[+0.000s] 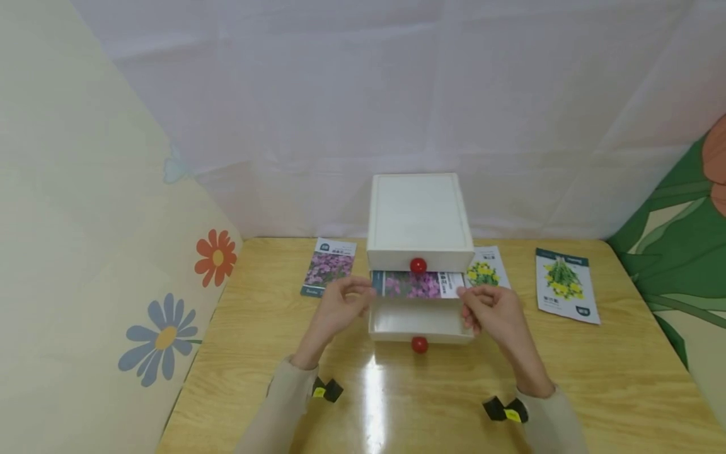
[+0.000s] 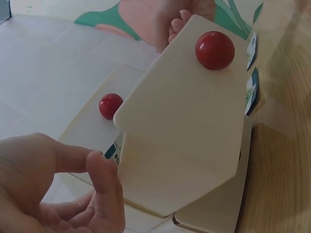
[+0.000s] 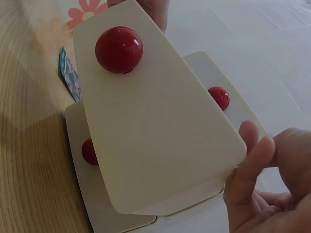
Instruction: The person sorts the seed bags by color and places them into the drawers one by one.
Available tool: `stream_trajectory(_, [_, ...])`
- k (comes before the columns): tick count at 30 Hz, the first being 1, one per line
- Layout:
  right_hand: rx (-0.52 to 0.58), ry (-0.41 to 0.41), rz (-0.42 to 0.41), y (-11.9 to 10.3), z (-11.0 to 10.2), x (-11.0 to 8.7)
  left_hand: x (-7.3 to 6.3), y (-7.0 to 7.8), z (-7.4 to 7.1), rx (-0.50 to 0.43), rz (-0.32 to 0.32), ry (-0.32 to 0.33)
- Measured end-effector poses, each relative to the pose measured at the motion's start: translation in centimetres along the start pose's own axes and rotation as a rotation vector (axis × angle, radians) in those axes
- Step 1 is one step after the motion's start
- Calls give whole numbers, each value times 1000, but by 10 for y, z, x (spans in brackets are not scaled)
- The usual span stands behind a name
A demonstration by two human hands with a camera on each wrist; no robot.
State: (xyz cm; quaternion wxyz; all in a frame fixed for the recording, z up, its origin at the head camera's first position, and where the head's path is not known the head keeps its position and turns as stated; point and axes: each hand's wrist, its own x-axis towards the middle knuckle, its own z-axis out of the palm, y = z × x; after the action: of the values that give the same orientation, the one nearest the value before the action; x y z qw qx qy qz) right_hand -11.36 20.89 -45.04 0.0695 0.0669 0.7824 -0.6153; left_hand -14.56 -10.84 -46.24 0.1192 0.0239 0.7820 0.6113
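A white drawer box (image 1: 420, 211) with red knobs stands at the back of the table, its middle drawer (image 1: 420, 318) pulled out. Above that drawer lies a seed packet (image 1: 411, 285) with purple flowers, partly under the top drawer's front. My left hand (image 1: 343, 302) pinches the packet's left end between thumb and forefinger; a corner of it shows in the left wrist view. At the packet's right end, my right hand (image 1: 496, 309) pinches the corner. In the right wrist view, that hand is beside the drawer's corner and the packet is hidden.
Another purple-flower packet (image 1: 333, 263) lies left of the box. Two yellow-flower packets lie to the right, one near packet (image 1: 486, 268) by the box and one farther packet (image 1: 566, 287). Painted side panels and a white cloth (image 1: 340, 113) border the wooden table (image 1: 386, 416).
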Motion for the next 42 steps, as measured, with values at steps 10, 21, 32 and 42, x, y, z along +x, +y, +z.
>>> stream_trajectory(10, [-50, 19, 28, -2, 1, 11, 5, 0, 4, 26, 10, 53])
stream_trajectory(21, [-129, 65, -20, 1, 4, 19, 13, -3, 8, 141, 97, 108])
stream_trajectory(32, [-210, 114, -82, 0, 5, 24, 18, 0, 11, 233, 142, 148])
stream_trajectory(42, [-292, 180, -176, -1, 11, 23, 20, -2, 12, 246, 195, 170])
